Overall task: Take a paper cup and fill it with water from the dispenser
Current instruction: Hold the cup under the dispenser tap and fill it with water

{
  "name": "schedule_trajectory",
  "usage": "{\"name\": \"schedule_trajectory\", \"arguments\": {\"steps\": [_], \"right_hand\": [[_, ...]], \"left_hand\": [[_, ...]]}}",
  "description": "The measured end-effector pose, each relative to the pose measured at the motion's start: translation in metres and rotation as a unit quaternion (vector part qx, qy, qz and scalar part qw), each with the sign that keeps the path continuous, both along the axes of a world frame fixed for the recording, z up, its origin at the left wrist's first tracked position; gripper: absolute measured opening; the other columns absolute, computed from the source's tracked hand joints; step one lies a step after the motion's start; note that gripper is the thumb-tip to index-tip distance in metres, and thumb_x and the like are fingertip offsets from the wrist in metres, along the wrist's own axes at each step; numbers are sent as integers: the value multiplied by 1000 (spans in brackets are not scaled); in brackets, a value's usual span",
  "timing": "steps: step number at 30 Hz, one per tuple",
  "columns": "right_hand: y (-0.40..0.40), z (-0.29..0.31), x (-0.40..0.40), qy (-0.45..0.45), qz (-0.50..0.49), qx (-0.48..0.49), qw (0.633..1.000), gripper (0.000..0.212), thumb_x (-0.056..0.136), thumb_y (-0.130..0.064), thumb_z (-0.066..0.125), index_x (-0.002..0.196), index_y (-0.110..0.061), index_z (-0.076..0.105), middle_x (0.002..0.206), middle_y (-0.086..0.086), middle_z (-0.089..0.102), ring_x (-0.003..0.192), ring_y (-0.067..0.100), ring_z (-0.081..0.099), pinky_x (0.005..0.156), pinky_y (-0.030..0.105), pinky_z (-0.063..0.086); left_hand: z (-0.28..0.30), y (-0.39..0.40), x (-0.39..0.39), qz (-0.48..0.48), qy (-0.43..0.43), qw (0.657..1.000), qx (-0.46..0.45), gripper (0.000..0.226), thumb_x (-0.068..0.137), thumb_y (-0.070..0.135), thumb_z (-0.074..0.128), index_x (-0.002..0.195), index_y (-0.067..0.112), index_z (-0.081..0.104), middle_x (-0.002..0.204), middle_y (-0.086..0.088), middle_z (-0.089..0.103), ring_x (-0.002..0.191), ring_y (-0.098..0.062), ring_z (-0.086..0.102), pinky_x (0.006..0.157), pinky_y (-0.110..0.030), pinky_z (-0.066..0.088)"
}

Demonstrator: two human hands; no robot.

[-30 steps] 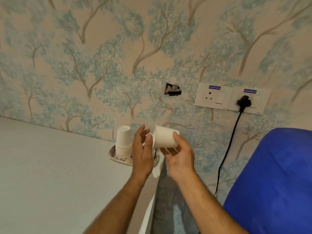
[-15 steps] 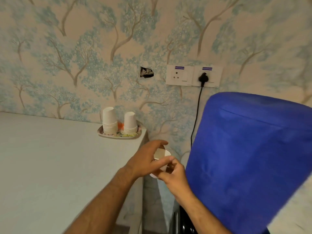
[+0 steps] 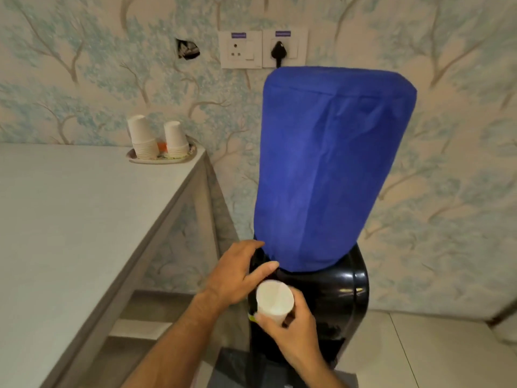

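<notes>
My right hand (image 3: 293, 336) holds a white paper cup (image 3: 275, 300) upright, mouth up and looking empty, in front of the black water dispenser (image 3: 335, 298). A blue cloth cover (image 3: 327, 169) hides the bottle on top of the dispenser. My left hand (image 3: 237, 271) hovers just left of the cup with fingers spread, its fingertips at the dispenser's upper left front. The taps are hidden behind my hands and the cup. Two stacks of upturned paper cups (image 3: 156, 140) stand on a plate (image 3: 134, 158) at the table's far corner.
A pale grey table (image 3: 70, 219) fills the left side, its edge close to the dispenser. On the patterned wall behind are two sockets (image 3: 263, 49), one with a black plug in it, and a small hole (image 3: 187, 49). Tiled floor (image 3: 419, 354) lies to the right.
The view has swung right and down from the cup plate to the dispenser. The cup has come down from near the plate to the dispenser's front, now held by my right hand alone.
</notes>
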State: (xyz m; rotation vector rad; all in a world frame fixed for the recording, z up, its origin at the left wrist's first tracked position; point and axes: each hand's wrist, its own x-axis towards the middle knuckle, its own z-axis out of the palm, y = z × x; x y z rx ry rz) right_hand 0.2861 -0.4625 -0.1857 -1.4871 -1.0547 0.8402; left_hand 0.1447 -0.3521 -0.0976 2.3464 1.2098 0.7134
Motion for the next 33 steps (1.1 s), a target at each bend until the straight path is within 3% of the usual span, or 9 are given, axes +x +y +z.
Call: {"name": "schedule_trajectory", "arguments": {"steps": [4,7,11,14,18,21,25,29,33], "right_hand": [[-61,-57,14,-30,-23,-98,994,78,45,-45,94,113,-43,56,109,-16,71,103,11,66,82,21,55],[-84,-97,24,-40,-54,-144,987,76,51,-29,95,117,-33,59,117,-7,68,108,20,64,88,31,54],[-99,-153,35,-49,-102,-173,978,71,53,-8,93,105,-42,59,101,-11,70,99,27,65,80,30,52],[-103,-191,40,-35,-128,-189,973,73,55,6,90,107,-35,60,100,-8,70,98,31,66,85,43,57],[-98,-221,40,-48,-142,-205,967,69,59,-8,92,106,-44,57,101,-9,71,96,17,68,82,35,59],[-80,-232,41,-68,-128,-213,966,56,70,-32,87,104,-55,48,99,-14,69,91,-1,66,69,8,49],[-48,-253,49,-64,-163,-224,959,67,66,-20,92,114,-33,47,103,-4,65,93,19,63,79,31,54],[-24,-278,53,-94,-164,-233,954,67,64,-22,94,113,-29,48,103,-4,63,92,17,62,77,30,54],[-11,-302,55,-118,-150,-251,949,71,65,-26,93,124,-15,54,113,7,66,100,24,64,81,42,60]], "left_hand": [[-38,-13,23,-3,105,993,52,91,88,81,40,151,16,43,158,-4,42,149,-20,32,126,-39,23],[-64,-12,38,-3,162,985,53,97,89,82,32,158,15,29,167,-5,26,156,-21,15,129,-41,8],[-90,-2,55,9,163,984,65,101,88,83,30,159,11,26,167,-11,25,156,-26,15,130,-45,9],[-105,7,64,22,165,982,95,100,88,81,34,156,8,30,164,-15,30,155,-30,20,129,-47,11],[-109,24,75,50,162,978,119,101,86,83,35,150,6,39,158,-16,39,153,-29,25,129,-48,12],[-115,34,76,71,164,975,131,104,84,87,32,151,8,36,160,-14,36,153,-28,24,128,-50,12],[-131,38,79,84,156,969,171,103,85,87,32,152,8,36,160,-15,38,152,-30,27,127,-50,16],[-134,38,79,93,142,966,193,100,86,85,36,151,8,39,159,-15,40,152,-30,29,126,-50,18],[-138,39,79,96,138,965,202,99,87,83,37,151,8,40,158,-16,41,151,-30,31,126,-50,18]]}}
